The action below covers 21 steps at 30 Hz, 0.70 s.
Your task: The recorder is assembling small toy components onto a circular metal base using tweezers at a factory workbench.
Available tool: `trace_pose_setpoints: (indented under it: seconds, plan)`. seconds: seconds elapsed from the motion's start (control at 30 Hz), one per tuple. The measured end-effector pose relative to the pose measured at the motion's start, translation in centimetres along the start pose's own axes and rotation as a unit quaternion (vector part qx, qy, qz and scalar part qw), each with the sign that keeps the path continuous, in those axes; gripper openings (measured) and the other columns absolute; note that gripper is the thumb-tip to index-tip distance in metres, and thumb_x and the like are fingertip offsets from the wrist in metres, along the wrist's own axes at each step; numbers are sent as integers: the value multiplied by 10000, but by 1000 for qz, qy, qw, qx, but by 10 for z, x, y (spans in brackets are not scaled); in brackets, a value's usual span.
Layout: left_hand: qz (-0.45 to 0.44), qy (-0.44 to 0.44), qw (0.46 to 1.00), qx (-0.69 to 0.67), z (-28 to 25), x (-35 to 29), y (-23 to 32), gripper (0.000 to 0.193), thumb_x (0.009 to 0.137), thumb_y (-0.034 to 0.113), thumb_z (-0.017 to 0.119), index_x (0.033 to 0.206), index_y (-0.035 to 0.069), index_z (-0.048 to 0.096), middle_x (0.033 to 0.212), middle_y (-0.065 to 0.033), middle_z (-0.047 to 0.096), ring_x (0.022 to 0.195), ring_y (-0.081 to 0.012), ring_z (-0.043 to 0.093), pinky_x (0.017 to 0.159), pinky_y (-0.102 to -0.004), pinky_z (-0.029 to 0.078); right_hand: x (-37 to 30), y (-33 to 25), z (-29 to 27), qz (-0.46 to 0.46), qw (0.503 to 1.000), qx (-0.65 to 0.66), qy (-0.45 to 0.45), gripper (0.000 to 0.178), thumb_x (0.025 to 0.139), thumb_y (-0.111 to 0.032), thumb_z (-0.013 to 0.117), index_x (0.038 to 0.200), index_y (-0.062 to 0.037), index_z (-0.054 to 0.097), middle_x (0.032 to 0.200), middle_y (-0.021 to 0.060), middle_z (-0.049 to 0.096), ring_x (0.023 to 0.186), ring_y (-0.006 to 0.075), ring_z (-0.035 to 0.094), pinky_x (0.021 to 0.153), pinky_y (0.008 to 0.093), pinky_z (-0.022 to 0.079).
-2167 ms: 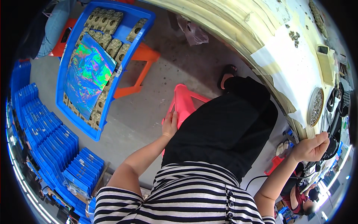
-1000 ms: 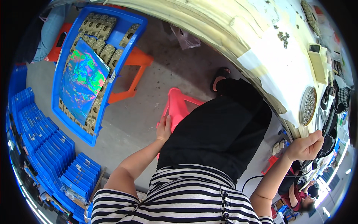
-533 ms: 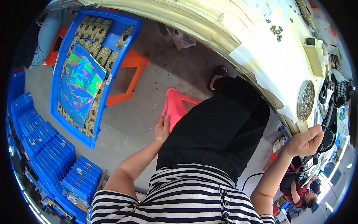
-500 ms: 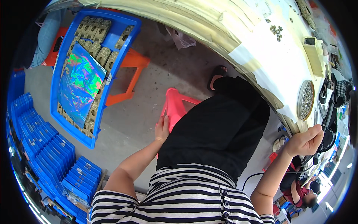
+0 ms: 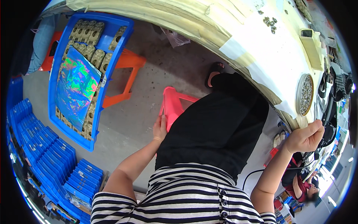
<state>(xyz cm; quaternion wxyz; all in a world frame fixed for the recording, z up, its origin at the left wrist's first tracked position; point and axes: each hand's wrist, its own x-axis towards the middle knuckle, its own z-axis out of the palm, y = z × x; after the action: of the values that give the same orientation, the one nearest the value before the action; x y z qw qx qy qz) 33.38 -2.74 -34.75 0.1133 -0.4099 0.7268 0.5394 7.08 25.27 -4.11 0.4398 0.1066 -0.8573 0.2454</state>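
Note:
A pink plastic stool (image 5: 172,108) is beneath me, and my left hand (image 5: 160,128) is closed on its left edge. My right hand (image 5: 306,139) is closed in a pinch by the near right corner of the worktable (image 5: 257,71). Anything between those fingers is too small or hidden to make out. Just beyond that hand, a round dish (image 5: 305,95) of small shiny pieces rests on the table. White paper (image 5: 246,48) covers part of the tabletop there.
At left, a blue tray (image 5: 128,31) holds several patterned cases under an iridescent sheet (image 5: 78,87); it rests on orange stools (image 5: 128,80). Stacked blue trays (image 5: 56,156) stand lower left. A yellowish box (image 5: 312,50) and loose dark pieces (image 5: 270,24) lie on the table. A black cable (image 5: 253,171) runs near my right arm.
The view has shifted slightly, so the blue tray, stool and table contents appear a little farther left. Both hands keep their closed poses in nearly the same places.

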Motion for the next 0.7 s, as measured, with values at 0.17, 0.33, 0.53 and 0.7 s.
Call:
trace_pose_setpoints:
  seconds: [0.17,0.33,0.53,0.7]
  plan:
    - [10,2,1000,-3,0,1,-2,502,994,475,408,1064,27,623,916,-271,663,915,-455,631,789,-463,479,1,-7,7,-5,1000,4,23,417,1001,-115,554,623,-59,386,598,-60,352,583,45,302,517,227,250]
    - [17,11,1000,6,1,-1,2,516,994,489,410,1075,24,619,909,-272,663,948,-449,636,816,-450,485,0,2,-1,0,1000,3,-2,358,1004,-99,540,665,-37,443,618,-34,433,599,52,333,538,212,289]
    - [17,-52,995,87,-19,8,26,506,981,467,475,1214,31,583,1145,-267,620,1113,-431,576,921,-448,460,2,-3,1,-4,1000,11,-5,369,997,-97,556,652,-37,438,607,-39,404,593,46,318,521,212,267]
    - [362,-193,906,102,-54,-25,149,513,886,386,660,1310,108,579,1371,-184,492,1287,-384,449,1056,-473,382,3,-4,2,-17,1000,11,-4,392,991,-99,564,633,-43,415,584,-35,388,577,44,304,511,219,256]
